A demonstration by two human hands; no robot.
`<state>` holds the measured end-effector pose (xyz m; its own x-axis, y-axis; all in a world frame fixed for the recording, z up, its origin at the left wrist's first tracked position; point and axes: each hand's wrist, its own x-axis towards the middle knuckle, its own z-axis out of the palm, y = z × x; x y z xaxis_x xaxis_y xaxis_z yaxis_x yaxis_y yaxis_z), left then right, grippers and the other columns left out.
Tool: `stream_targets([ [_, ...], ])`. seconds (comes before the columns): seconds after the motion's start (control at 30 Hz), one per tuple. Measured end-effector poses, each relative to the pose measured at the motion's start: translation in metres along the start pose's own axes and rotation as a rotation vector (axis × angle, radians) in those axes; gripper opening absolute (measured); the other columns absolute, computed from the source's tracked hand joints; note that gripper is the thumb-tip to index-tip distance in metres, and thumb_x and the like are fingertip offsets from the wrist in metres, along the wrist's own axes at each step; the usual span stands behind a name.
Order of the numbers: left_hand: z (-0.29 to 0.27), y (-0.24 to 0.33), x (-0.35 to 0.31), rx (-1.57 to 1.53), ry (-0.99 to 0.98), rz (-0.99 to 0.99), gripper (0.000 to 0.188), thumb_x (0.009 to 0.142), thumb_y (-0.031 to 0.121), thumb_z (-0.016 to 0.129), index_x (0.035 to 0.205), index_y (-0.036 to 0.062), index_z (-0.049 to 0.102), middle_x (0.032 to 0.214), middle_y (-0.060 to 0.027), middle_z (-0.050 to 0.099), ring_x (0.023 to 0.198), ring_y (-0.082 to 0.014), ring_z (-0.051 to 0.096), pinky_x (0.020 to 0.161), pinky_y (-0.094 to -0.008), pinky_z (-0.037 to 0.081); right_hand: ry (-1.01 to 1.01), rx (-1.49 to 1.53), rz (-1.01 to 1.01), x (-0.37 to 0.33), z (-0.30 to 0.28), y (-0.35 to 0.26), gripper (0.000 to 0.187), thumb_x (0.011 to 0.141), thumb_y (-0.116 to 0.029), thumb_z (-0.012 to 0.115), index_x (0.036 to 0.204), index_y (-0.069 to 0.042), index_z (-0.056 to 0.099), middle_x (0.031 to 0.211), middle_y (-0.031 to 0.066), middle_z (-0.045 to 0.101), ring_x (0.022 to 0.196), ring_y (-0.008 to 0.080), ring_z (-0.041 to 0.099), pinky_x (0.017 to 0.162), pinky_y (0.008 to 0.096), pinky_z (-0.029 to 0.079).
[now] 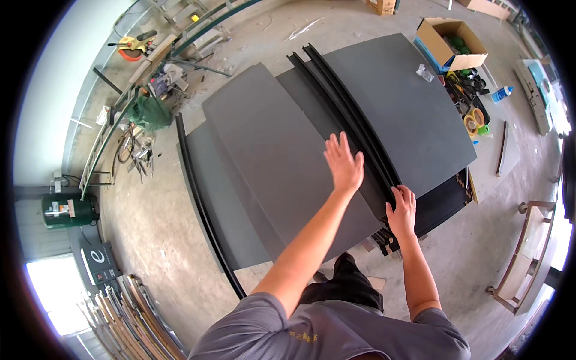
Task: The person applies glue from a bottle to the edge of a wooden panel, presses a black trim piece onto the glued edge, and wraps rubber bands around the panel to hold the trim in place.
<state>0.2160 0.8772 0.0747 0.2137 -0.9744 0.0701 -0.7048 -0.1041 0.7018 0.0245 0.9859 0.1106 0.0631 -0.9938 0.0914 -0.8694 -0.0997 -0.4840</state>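
Observation:
My left hand [345,165] is spread with its fingers stretched out, over the right edge of a flat grey panel [276,150] and just left of the black rails. It holds nothing. My right hand [404,211] has its fingers bent at the near end of a long black rail [354,114], thumb to the left. The rails lie side by side between that panel and a second, wide grey panel [402,108] on the right. Another black rail [204,204] runs along the left edge of the stack. Dark strips [444,207] lie beneath the right panel.
An open cardboard box [453,45], tape rolls [474,122] and a blue bottle [503,93] stand beyond the right panel. A low wheeled cart [525,258] is at the right. Wooden strips [135,312] lean at lower left. A metal frame [108,135] stands farther left.

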Motion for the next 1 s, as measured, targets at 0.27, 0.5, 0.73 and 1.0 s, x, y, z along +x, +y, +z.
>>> stream_targets([
  [0.27,-0.121,-0.116,-0.218,0.186,-0.035,-0.29,0.078,0.089,0.024,0.066,0.152,-0.0019,0.029,0.161,-0.0294,0.018,0.15,-0.0478,0.015,0.12,-0.0579,0.016,-0.34,0.094,0.1,-0.058,0.04,-0.028,0.051,0.085,-0.021,0.073,0.128,0.001,0.054,0.124,0.0221,0.059,0.116,0.0396,0.058,0.098,0.045,0.048],
  [0.5,-0.131,-0.103,-0.306,0.164,-0.003,-0.355,0.081,0.089,0.025,0.067,0.152,-0.0068,0.028,0.164,-0.0253,0.015,0.152,-0.0439,0.012,0.122,-0.0508,0.02,-0.565,0.144,0.187,-0.068,0.031,-0.018,0.062,0.075,-0.032,0.087,0.116,0.006,0.062,0.11,0.0234,0.071,0.107,0.0387,0.067,0.092,0.0418,0.052],
  [0.73,-0.117,-0.112,-0.421,-0.025,0.168,-0.318,0.071,0.088,0.019,0.067,0.146,-0.0083,0.036,0.16,-0.0257,0.024,0.148,-0.0443,0.022,0.12,-0.0488,0.025,-0.922,0.543,0.406,-0.153,0.024,0.033,0.061,0.086,-0.041,0.079,0.124,0.004,0.061,0.092,0.0085,0.067,0.083,0.0148,0.064,0.069,0.0317,0.053],
  [1.0,-0.133,-0.127,-0.456,-0.749,0.372,-1.01,0.06,0.1,0.049,0.056,0.115,-0.0084,0.065,0.105,-0.0147,0.067,0.096,-0.0223,0.06,0.088,-0.0362,0.047,-0.637,0.372,0.192,-0.305,-0.075,-0.005,0.049,0.085,-0.042,0.077,0.084,0.006,0.066,0.067,0.0109,0.064,0.064,0.0168,0.06,0.06,0.0385,0.048],
])
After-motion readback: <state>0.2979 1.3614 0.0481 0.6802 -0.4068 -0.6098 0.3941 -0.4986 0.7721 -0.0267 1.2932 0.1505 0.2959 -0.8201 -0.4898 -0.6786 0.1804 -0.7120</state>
